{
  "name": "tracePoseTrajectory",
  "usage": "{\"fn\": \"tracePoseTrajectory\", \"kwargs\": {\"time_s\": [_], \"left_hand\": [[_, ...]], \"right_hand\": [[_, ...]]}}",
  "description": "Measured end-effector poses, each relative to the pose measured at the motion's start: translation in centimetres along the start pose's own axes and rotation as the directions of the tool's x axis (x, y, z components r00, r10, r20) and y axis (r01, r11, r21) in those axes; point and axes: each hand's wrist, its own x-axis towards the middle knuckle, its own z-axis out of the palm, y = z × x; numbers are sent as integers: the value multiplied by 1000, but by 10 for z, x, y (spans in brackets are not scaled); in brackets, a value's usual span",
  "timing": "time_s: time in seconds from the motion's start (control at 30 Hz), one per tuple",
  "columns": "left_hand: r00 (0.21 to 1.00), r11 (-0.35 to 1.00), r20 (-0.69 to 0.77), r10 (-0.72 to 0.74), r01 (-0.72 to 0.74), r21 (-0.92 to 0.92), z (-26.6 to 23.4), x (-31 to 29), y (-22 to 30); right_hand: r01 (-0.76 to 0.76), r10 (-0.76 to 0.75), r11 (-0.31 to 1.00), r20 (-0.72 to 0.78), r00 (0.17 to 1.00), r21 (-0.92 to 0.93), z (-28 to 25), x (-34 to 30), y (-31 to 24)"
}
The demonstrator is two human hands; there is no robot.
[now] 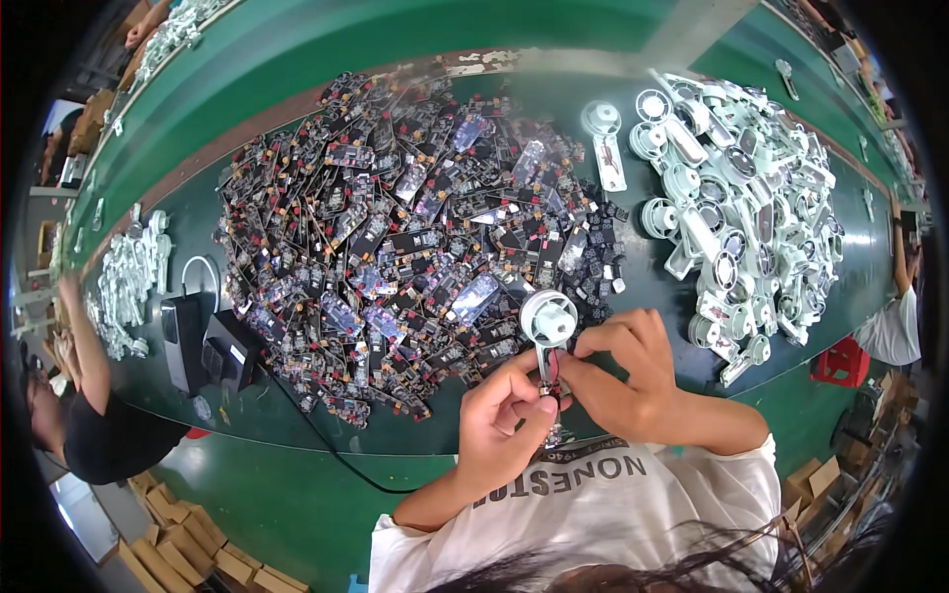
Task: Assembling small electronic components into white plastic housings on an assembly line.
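A pale white handheld fan housing (549, 318), its round head pointing away from me, is gripped at the handle by my left hand (506, 420). Red and dark wires show along its neck, and a small circuit board (554, 432) hangs below my left fingers. My right hand (633, 381) has its fingers pinched together against the neck beside the wires. What exactly those fingertips hold is hidden. Just beyond both hands spreads a large heap of small black circuit boards (395, 247), some with shiny film on them.
On the right lies a tall heap of white fan housings (741, 217); one single housing (605, 145) lies apart. At left are a black box-shaped device (183, 341) with a cable (336, 460) nearby, another heap of white parts (129, 282), and a co-worker's arm (87, 346).
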Motion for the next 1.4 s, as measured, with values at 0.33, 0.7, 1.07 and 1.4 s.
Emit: {"fn": "tracePoseTrajectory", "kwargs": {"time_s": [0.33,0.7,1.07,1.4], "left_hand": [[999,998,-37,-38,36,-44,4,1,3],[999,991,-40,-10,5,-131,0,0,-1],[993,981,-98,-66,46,-190,6,1,2],[973,961,-31,-227,219,-166,1,8,10]], "right_hand": [[-50,52,997,32,998,-56,5,1,-4],[-455,390,751,234,891,479,1,1,-4],[-592,639,151,379,669,792,-3,-5,-14],[-390,415,696,105,904,603,-11,1,1]]}}
